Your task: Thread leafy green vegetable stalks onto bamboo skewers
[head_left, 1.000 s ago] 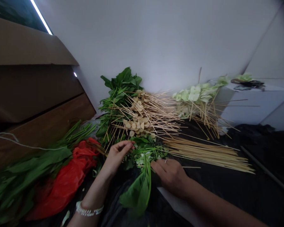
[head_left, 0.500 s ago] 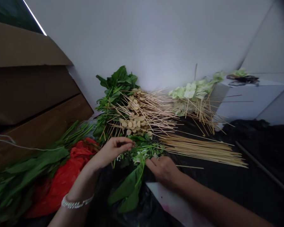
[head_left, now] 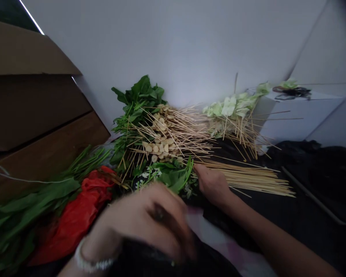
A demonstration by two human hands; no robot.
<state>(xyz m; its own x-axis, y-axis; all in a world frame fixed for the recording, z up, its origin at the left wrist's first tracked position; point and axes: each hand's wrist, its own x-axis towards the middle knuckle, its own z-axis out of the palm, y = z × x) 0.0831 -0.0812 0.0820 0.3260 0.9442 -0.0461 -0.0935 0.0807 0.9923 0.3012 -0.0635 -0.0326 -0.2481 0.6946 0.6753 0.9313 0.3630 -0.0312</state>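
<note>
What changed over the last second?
Left hand dropped toward the person, now blurred. Right hand moved forward, to the left ends of the bare skewers. Leafy greens, earlier trailing toward the person, apparently lie further forward now. Neither grip's hold is clear. Unchanged: sliced-food skewers, pale-leaf skewers, red bag.

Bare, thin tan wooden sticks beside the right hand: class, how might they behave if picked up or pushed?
The bare, thin tan wooden sticks look straight, so they're probably fairly stiff. Being slender, each is likely light. Pushed, they might slide or roll apart, since they lie loosely side by side.
</note>
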